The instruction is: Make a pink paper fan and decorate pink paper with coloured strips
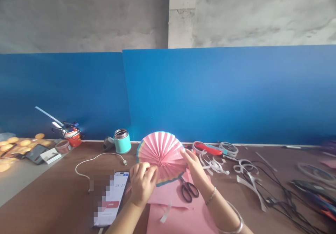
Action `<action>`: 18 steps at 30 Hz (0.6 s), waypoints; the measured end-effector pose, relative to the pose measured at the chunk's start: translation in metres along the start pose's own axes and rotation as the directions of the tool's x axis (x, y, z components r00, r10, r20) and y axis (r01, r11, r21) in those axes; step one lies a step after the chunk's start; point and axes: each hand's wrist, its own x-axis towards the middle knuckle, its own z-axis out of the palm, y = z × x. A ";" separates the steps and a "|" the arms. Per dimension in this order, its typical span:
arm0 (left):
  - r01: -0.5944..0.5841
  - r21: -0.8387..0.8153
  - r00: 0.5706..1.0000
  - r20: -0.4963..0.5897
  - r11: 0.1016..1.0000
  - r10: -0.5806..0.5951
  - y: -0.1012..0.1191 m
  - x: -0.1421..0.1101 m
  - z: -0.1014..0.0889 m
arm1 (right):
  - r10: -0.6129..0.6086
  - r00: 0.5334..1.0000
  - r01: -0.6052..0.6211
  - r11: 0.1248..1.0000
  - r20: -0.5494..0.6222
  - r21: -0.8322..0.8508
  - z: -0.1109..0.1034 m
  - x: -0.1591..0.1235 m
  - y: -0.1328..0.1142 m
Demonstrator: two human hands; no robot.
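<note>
Pleated fan (163, 150): spread nearly full round, held up over pink paper (181, 220).
Left hand (143, 182): 7 o'clock of the fan's hub, fingers curled, pinching pleats.
Right hand (194, 164): 3 o'clock, gripping the rim.
Scissors (188, 184): between 4 and 5 o'clock.
Phone (115, 200): 8 o'clock, screen lit.

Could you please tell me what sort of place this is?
Probably a simple workroom or workshop: a bare, rough grey wall stands behind a smooth blue partition, and black-handled scissors lie on flat pink paper. I cannot be certain.
</note>
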 end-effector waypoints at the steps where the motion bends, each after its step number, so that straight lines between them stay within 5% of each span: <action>1: -0.021 -0.015 1.000 0.016 1.000 0.021 0.001 -0.001 0.001 | 0.013 0.998 -0.014 1.000 0.054 0.013 -0.004 0.002 0.000; 4: -0.054 -0.033 0.996 0.067 0.998 0.056 0.004 -0.004 0.003 | 0.007 0.993 -0.009 1.000 0.118 0.019 -0.013 0.008 0.002; 18: -0.049 0.035 0.991 0.126 0.998 0.044 0.012 -0.002 0.001 | -0.215 0.976 0.192 0.928 -0.035 -0.320 -0.014 0.012 0.009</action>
